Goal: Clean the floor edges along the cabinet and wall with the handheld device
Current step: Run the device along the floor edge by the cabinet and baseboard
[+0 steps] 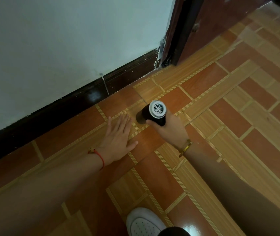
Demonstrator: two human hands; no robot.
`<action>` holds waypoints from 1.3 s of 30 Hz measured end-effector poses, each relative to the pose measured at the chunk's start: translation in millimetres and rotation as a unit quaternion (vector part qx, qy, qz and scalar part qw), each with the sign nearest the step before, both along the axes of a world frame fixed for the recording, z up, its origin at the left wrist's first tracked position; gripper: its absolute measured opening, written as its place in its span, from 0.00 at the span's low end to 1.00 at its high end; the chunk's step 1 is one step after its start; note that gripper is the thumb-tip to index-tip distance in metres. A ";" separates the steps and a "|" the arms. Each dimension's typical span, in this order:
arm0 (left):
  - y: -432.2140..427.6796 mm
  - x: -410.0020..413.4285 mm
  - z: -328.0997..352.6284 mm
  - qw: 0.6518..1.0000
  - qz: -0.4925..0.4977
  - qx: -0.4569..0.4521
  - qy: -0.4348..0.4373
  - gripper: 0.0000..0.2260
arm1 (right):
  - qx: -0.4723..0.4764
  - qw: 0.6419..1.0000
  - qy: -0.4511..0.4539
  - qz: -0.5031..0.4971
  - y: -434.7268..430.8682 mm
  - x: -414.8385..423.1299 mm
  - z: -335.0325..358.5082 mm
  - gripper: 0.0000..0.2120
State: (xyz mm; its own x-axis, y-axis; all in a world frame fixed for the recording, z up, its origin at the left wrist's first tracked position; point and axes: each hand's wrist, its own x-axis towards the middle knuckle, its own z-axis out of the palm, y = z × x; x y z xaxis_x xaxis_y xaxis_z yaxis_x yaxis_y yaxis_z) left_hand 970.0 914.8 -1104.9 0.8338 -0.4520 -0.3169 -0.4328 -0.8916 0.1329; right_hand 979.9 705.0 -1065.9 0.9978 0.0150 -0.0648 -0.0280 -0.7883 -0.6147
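Left hand [117,138] stretched out flat, fingers spread, right hand [170,128] wrapped around black tube-shaped handheld cleaner with silver vent cap [151,113], pointing down at orange tiled floor [221,116]

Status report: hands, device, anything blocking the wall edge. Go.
Right hand gripping handheld device, nozzle down at the floor. Left hand open, flat above the tiles. Device short of the baseboard; nothing in the way.

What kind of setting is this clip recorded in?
Likely a room in a home: patterned floor tiles, a pale wall with a dark baseboard, and a wooden door frame.
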 end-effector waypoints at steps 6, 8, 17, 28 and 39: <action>-12.7 -11.9 5.4 1.000 -0.014 -0.012 0.000 0.38 | -0.008 0.999 0.012 -0.034 -7.0 -21.7 -5.1 0.31; -19.6 -13.9 8.2 1.000 -0.016 -0.013 -0.002 0.38 | -0.018 0.998 0.018 -0.057 -16.1 -25.7 -3.3 0.32; -47.7 -17.9 12.0 0.999 -0.042 -0.021 0.003 0.39 | -0.006 0.992 0.037 -0.118 -66.2 -38.1 8.9 0.24; 7.1 -22.0 8.3 0.997 0.071 -0.006 0.030 0.40 | 0.014 0.999 0.035 0.000 -9.1 -24.7 6.9 0.28; 86.7 -42.4 6.8 0.982 0.186 0.005 0.018 0.42 | 0.048 0.993 0.038 0.101 69.7 5.4 -1.3 0.28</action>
